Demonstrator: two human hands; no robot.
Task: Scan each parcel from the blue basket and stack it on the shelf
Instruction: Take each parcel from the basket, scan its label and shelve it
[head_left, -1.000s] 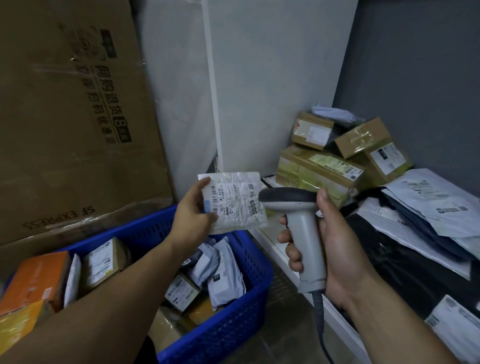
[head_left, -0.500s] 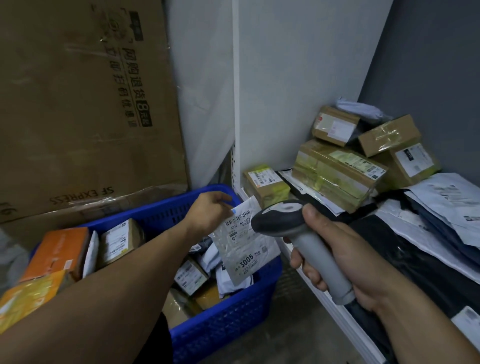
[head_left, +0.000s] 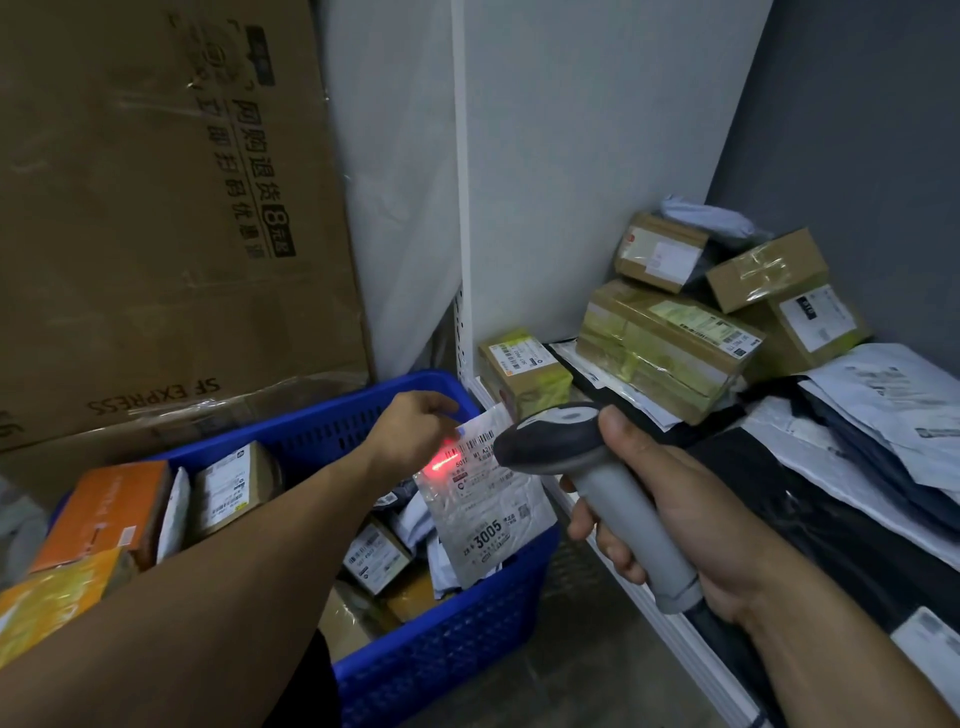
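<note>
My left hand (head_left: 410, 434) pinches the top corner of a flat white parcel (head_left: 485, 512) marked 3005, which hangs label-up over the blue basket (head_left: 441, 660). My right hand (head_left: 670, 509) grips a grey barcode scanner (head_left: 582, 467), its dark head aimed at the parcel. A red scan light glows on the label near its barcode. The basket holds several boxes and grey mailer bags. The white shelf (head_left: 639, 597) at the right carries several taped cardboard boxes (head_left: 670, 348) and flat mailers.
A large brown SF Express carton (head_left: 156, 218) leans against the wall behind the basket. A white shelf upright (head_left: 462, 208) rises beside the basket. An orange box (head_left: 104, 509) sits at the basket's left end. Black and white mailers (head_left: 883, 415) cover the shelf's right part.
My left hand lowered the white parcel from chest height down over the basket and tilted it. The scanner swung toward it, and a red light now shows on the label.
</note>
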